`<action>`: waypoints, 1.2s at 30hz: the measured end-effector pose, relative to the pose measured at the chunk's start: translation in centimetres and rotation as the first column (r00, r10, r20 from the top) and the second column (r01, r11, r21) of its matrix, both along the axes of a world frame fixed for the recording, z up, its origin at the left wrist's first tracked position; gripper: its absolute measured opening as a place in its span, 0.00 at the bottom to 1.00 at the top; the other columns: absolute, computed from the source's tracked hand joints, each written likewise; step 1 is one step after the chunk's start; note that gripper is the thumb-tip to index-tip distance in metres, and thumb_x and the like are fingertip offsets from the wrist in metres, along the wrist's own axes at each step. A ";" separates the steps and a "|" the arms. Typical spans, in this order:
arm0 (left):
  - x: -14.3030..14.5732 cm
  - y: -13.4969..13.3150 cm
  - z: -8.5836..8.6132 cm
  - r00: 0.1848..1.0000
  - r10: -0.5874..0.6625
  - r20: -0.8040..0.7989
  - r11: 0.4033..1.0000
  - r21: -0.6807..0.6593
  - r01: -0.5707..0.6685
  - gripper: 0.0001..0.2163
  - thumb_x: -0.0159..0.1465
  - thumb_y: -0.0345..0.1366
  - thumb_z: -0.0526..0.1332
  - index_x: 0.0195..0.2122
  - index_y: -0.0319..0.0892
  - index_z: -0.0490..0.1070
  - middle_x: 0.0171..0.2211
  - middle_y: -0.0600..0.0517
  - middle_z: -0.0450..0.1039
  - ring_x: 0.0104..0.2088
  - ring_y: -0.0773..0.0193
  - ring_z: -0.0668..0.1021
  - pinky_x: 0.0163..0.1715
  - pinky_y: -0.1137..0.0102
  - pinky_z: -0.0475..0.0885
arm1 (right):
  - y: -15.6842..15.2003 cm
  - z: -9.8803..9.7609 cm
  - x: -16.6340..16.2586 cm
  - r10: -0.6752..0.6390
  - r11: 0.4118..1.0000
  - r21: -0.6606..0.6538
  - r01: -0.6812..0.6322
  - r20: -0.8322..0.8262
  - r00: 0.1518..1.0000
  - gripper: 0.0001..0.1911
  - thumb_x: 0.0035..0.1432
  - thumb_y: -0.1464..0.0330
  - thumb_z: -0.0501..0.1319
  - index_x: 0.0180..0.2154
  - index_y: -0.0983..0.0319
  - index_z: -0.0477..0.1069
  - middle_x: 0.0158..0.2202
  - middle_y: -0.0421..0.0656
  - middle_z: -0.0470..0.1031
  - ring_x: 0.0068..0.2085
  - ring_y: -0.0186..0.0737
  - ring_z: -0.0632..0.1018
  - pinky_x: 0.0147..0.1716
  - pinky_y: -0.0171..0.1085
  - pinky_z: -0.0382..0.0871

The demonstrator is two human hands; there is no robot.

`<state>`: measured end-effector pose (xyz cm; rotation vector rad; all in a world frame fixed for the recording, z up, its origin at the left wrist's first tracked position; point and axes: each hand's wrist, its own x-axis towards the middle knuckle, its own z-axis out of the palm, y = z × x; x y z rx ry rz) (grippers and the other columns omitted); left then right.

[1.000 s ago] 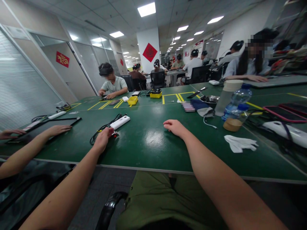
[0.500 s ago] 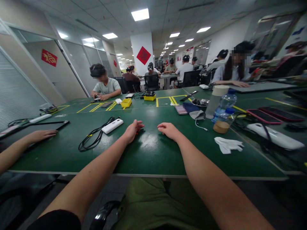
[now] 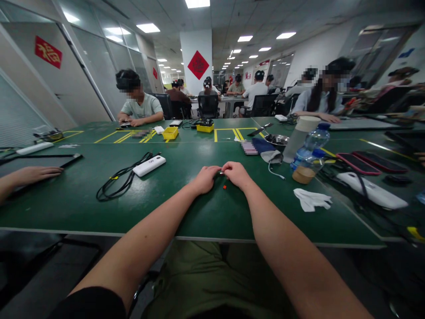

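My left hand [image 3: 205, 179] and my right hand [image 3: 237, 174] meet over the middle of the green table [image 3: 199, 217], their fingertips pinched close together. A tiny pale piece [image 3: 221, 173] shows at the fingertips, too small to name. Just below the hands, a small orange-red piece [image 3: 225, 187] lies on the tabletop, apart from both. To the left of my left hand sit a white power bank [image 3: 149, 166] and a looped black cable [image 3: 114, 182].
To the right are a crumpled white tissue [image 3: 311, 200], a bottle with a blue cap [image 3: 307, 166], a pale tumbler [image 3: 296, 139] and a grey pouch [image 3: 271, 157]. Another person's hand [image 3: 40, 175] rests at the left. Yellow trays [image 3: 170, 133] stand farther back.
My hands, apart before, have come together at the fingertips. Red showed under my left hand earlier; the orange-red piece now lies uncovered on the table. The view has shifted slightly.
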<state>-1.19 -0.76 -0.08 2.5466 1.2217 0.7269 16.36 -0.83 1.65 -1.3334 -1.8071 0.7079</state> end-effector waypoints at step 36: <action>-1.4 -1.0 0.7 0.700 0.292 0.651 0.805 -0.563 0.188 0.08 0.55 0.28 0.61 0.37 0.37 0.67 0.30 0.49 0.74 0.32 0.66 0.78 0.36 0.67 0.74 | -0.4 0.2 0.2 0.142 0.989 -0.001 -0.151 0.347 0.927 0.03 0.52 0.69 0.62 0.30 0.62 0.73 0.26 0.42 0.75 0.29 0.36 0.74 0.30 0.32 0.63</action>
